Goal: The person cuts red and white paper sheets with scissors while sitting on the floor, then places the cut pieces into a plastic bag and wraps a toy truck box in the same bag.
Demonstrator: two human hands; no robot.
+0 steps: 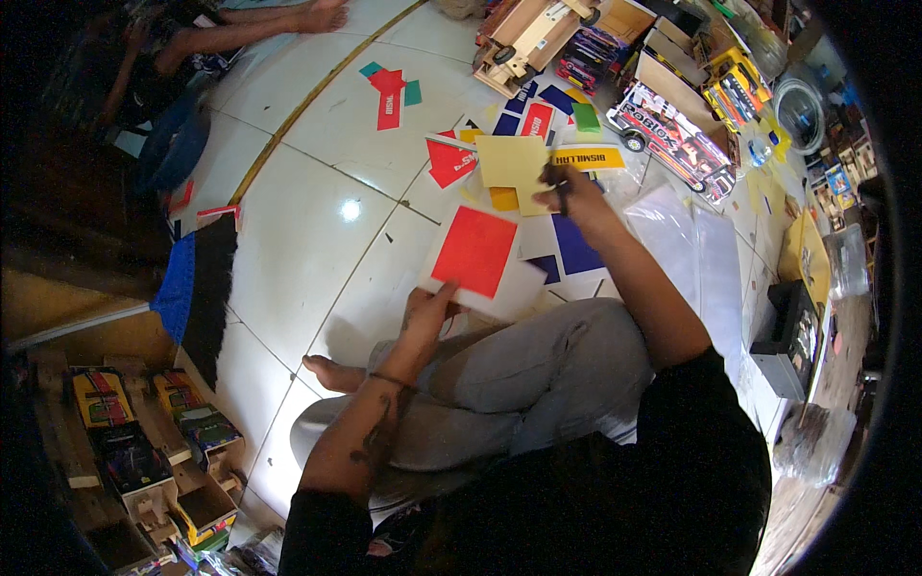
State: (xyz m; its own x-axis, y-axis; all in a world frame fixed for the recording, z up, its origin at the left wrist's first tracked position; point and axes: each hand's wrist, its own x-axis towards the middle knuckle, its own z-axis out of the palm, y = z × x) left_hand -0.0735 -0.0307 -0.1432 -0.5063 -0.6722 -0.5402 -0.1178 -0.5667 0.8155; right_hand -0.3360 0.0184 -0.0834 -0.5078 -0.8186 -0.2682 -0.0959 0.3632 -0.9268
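Note:
My left hand (pixel 427 322) pinches the lower edge of a red sticker sheet (pixel 473 252) with a white border, held up above my crossed legs. In my right hand (pixel 583 204) is what looks like a pair of black scissors (pixel 554 180), its shape partly hidden by the fingers. Just beyond, a pale yellow sheet (pixel 509 161) lies on the floor beside that hand. A dark blue sheet (pixel 576 247) rests below it, close to the right wrist. Cut red pieces (pixel 449 161) and a yellow lettered strip (pixel 591 157) lie around the pale sheet.
Wooden toy trucks (pixel 672 134) stand at the far right, with another truck (pixel 533 38) tipped beside them. Clear plastic sheets (pixel 691 240) lie to my right, near a black box (pixel 788 341). More toy trucks (pixel 125 451) fill the lower left. Another person's legs (pixel 250 29) reach in at the upper left.

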